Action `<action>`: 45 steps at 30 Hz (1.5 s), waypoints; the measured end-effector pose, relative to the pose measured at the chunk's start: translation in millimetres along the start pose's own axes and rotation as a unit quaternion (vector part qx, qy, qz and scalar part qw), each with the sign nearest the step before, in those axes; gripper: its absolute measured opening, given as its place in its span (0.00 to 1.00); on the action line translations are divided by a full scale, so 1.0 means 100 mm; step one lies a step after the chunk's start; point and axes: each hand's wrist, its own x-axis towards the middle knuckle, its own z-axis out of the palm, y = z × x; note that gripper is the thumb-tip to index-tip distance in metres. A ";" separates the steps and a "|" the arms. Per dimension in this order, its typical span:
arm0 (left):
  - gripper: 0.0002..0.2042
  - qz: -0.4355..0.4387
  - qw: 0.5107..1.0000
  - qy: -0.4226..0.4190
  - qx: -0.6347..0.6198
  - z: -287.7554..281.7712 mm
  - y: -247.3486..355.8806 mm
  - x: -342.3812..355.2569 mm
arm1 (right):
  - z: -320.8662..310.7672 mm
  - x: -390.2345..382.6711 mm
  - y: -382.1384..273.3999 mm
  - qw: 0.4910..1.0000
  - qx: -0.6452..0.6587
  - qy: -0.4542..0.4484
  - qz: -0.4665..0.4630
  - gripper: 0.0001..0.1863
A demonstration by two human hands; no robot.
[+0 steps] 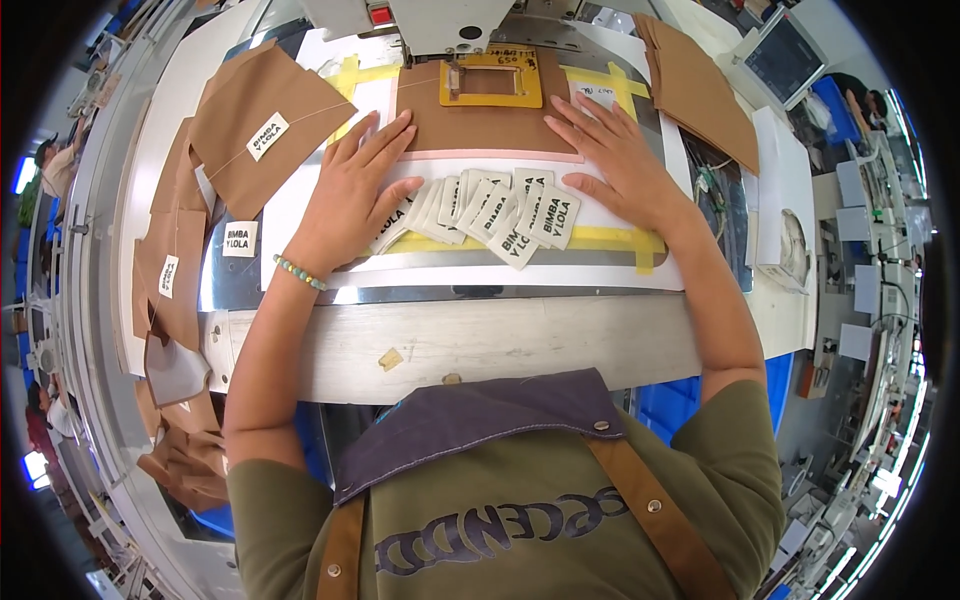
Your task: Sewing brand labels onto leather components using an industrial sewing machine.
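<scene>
A brown fabric panel (470,130) lies flat under the sewing machine head (445,25), with a yellow frame-shaped clamp (492,82) over its far middle. My left hand (355,190) rests at the panel's left edge, fingers stretched out over it. At the right edge lies my right hand (615,160), its fingers spread and fingertips on the panel. Neither hand grips anything. Between my hands, on the white sheet (345,275), several white fabric labels (495,212) with dark print lie fanned out in a pile; my left thumb is close to their left end.
At the left are brown panels (235,175) with labels on them, and one loose label (240,239). A stack of brown panels (700,95) lies far right, beside a screen (780,60). Yellow tape (500,238) borders the white sheet. Wooden table edge (400,340) nearest me.
</scene>
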 end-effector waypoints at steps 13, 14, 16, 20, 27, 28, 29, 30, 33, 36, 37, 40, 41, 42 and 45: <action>0.31 0.011 1.000 0.000 0.007 0.00 0.02 0.01 | -0.06 -0.06 -0.05 1.000 0.004 -0.008 0.014 0.41; 0.31 0.013 1.000 0.001 0.003 0.00 0.01 0.01 | -0.02 -0.05 -0.04 1.000 0.003 -0.003 0.013 0.40; 0.31 0.008 1.000 0.000 0.005 0.00 0.02 0.02 | 0.00 -0.07 -0.01 1.000 0.001 0.000 0.012 0.40; 0.32 0.015 1.000 0.004 0.012 0.01 0.00 0.02 | 0.03 -0.05 0.01 1.000 0.005 0.001 0.010 0.40; 0.31 0.004 1.000 0.013 0.006 -0.02 -0.03 -0.04 | 0.00 -0.01 -0.03 1.000 0.019 0.001 0.006 0.38; 0.31 0.013 1.000 0.017 0.004 -0.01 -0.01 -0.02 | -0.02 -0.02 -0.03 1.000 0.022 0.003 -0.001 0.38; 0.31 0.023 1.000 0.019 0.003 -0.01 0.00 -0.02 | -0.05 -0.03 -0.04 1.000 0.022 0.002 0.005 0.37; 0.31 0.019 1.000 0.018 0.006 0.01 -0.01 -0.01 | -0.06 -0.05 -0.04 1.000 0.021 -0.002 0.014 0.36; 0.30 0.006 0.999 0.046 -0.026 0.03 0.02 -0.02 | -0.08 -0.06 -0.03 0.998 0.056 0.020 0.011 0.35; 0.28 0.014 0.998 0.052 -0.013 -0.03 0.04 -0.03 | -0.08 -0.06 0.00 0.998 0.067 0.021 0.002 0.34; 0.28 0.014 0.999 0.051 -0.013 -0.04 0.03 -0.03 | -0.07 -0.05 0.00 0.999 0.050 0.008 -0.005 0.33; 0.26 0.010 1.000 0.020 -0.002 -0.03 -0.01 -0.03 | -0.04 -0.04 0.00 0.999 0.040 0.007 -0.002 0.33; 0.25 0.014 0.999 0.033 -0.008 -0.02 -0.02 -0.03 | -0.04 -0.04 0.00 0.999 0.041 0.005 -0.002 0.33; 0.25 0.019 0.999 0.047 -0.014 -0.01 -0.02 -0.02 | -0.04 -0.03 0.00 0.999 0.038 0.007 -0.003 0.33; 0.25 0.022 0.999 0.047 -0.014 -0.02 -0.03 -0.02 | -0.04 -0.03 0.01 0.999 0.032 0.008 -0.006 0.32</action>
